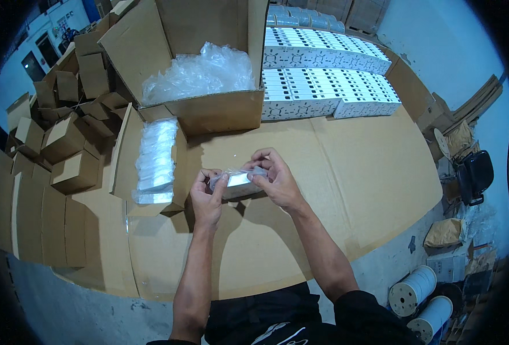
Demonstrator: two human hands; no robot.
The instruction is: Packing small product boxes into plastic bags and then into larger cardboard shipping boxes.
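A: Hands status?
B: Left hand [206, 198] and right hand [274, 178] both pinch a small white item in clear plastic wrap [237, 182], held just above the cardboard-covered desk [352, 172].
A: Surroundings?
B: Tray of wrapped pieces [155, 161] left of it.

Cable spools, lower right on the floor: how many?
2. One white cable spool stands by the table's lower right corner; the second spool sits just below it, nearer the picture's edge. More may be hidden behind the clutter there.
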